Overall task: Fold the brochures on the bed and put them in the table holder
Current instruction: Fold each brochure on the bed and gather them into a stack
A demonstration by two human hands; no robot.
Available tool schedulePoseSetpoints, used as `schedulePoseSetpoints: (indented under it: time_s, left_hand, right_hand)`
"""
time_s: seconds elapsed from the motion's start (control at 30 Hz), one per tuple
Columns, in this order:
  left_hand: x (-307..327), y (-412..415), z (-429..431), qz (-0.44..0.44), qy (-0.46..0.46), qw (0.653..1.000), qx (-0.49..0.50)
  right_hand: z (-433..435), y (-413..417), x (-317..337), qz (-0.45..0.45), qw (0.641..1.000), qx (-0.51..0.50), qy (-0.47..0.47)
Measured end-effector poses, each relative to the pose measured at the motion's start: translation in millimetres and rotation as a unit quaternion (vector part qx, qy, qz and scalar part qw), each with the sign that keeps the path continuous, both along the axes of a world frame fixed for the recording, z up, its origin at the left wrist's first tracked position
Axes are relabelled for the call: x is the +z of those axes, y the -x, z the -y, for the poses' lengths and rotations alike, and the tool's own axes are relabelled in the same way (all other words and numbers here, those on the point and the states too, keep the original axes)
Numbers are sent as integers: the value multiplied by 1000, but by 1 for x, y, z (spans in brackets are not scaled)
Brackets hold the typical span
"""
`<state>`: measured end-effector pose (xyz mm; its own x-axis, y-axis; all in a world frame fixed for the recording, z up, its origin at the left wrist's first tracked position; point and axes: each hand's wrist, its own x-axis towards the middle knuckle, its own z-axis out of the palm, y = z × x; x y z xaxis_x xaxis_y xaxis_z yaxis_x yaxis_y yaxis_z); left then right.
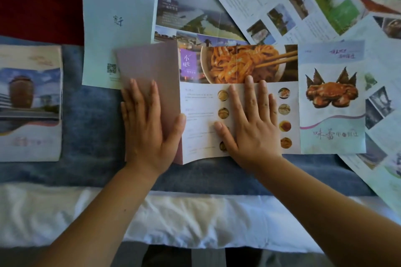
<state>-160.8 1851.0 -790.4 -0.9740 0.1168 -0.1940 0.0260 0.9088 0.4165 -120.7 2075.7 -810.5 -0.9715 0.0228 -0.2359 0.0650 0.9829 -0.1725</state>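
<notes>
Both hands lie flat, fingers spread, gripping nothing — the left hand presses the folded-over mauve panel of the food brochure, the right hand its middle panel. It rests on the blue runner of the bed, other brochures spread around it.

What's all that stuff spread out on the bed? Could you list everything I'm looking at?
Food brochure: one, noodle photo and crab cover, centre, left panel folded over.
Folded brochure: one, pale with a blue building picture, far left.
Pale blue brochure: one, partly open, behind the food brochure.
Open brochures: several, white and green with small photos, overlapping at upper right and right edge.
Blue blanket: one, under the brochures.
White sheet: one, near edge.
Red cloth: one, upper left.
Left hand: flat on the folded mauve panel.
Right hand: flat on the open page.
</notes>
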Motion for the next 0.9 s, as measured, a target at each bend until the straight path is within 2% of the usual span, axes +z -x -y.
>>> schedulePoseSetpoints:
  time_s: [0.23, 0.4, 0.57, 0.63, 0.77, 0.9]
  left_hand:
    - [4, -3, -21, 5, -40, 999, -11]
    - [4, -6, -40, 12, -26, 999, -21]
    - [5, -9, -64, 15, -24, 999, -30]
    - [6, -10, -73, 20, -13, 999, -37]
    - [6, -11, -88, 25, 9, 999, -44]
    - [4, -13, -99, 17, 1, 999, -39]
  right_hand:
    - [0, 1, 3, -1, 1000, -2, 9]
    - [-13, 7, 17, -11, 997, -25, 78]
    - [-52, 16, 28, -37, 987, 36, 153]
    - [-70, 15, 32, -54, 992, 25, 111]
    - [-104, 3, 34, -35, 997, -72, -19]
    - [-122, -12, 25, 5, 999, -51, -3]
